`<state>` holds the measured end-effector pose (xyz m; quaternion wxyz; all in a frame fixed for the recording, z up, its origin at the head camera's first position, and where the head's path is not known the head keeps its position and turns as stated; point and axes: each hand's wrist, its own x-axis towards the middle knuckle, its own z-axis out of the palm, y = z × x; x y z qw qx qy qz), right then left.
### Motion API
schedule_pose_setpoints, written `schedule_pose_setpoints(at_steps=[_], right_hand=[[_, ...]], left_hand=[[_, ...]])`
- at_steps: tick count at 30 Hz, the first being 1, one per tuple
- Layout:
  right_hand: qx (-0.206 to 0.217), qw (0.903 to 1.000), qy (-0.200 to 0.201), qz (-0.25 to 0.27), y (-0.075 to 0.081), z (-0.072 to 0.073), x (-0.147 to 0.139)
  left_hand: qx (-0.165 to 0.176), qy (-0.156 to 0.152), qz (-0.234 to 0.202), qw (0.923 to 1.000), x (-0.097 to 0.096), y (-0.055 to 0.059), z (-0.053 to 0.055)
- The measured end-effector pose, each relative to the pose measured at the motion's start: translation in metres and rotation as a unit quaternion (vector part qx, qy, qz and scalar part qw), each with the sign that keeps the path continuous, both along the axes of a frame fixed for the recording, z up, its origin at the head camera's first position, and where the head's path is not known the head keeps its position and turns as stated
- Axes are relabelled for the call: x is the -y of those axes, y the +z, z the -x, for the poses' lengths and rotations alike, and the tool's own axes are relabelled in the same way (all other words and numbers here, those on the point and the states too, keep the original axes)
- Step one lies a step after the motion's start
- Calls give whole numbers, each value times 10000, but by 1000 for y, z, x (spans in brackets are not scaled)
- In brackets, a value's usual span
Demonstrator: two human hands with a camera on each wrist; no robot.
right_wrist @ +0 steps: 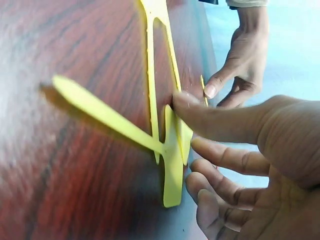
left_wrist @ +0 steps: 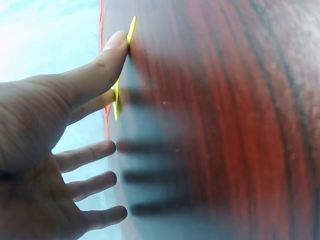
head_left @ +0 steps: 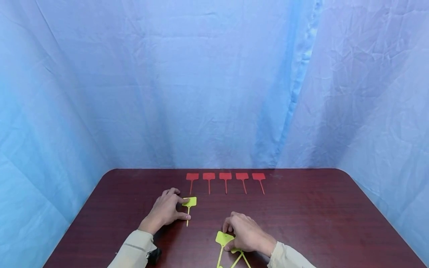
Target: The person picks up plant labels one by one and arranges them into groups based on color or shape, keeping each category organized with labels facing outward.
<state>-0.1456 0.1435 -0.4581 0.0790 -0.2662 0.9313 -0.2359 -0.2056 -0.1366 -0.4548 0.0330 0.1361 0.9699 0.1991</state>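
Note:
A yellow T-shaped plant label [head_left: 192, 202] lies flat on the table, stem toward me. My left hand [head_left: 168, 207] touches it, index finger on its head and thumb on its stem; in the left wrist view the other fingers of that hand [left_wrist: 45, 130] are spread straight. Nearer the front edge, several more yellow plant labels [head_left: 222, 238] overlap in a loose pile. Over them is my right hand [head_left: 246, 232], fingers curled, thumb and index at the edge of one label [right_wrist: 172, 175]. The fingers partly hide the pile.
Several red plant labels [head_left: 225, 176] lie in a row along the far part of the dark wood table [head_left: 301, 208], stems toward me. Light blue curtains [head_left: 214, 82] hang behind the table and at both sides.

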Motion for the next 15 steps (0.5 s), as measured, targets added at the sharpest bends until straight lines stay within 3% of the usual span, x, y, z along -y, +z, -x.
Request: schedule_pose_setpoints(at_steps=[8, 15], right_hand=[[77, 9997, -81, 227, -2, -1, 2], [162, 9998, 68, 34, -1, 1, 3]], left_hand=[[37, 348, -276, 9990, 1, -5, 2], [37, 395, -272, 9988, 0, -6, 1]])
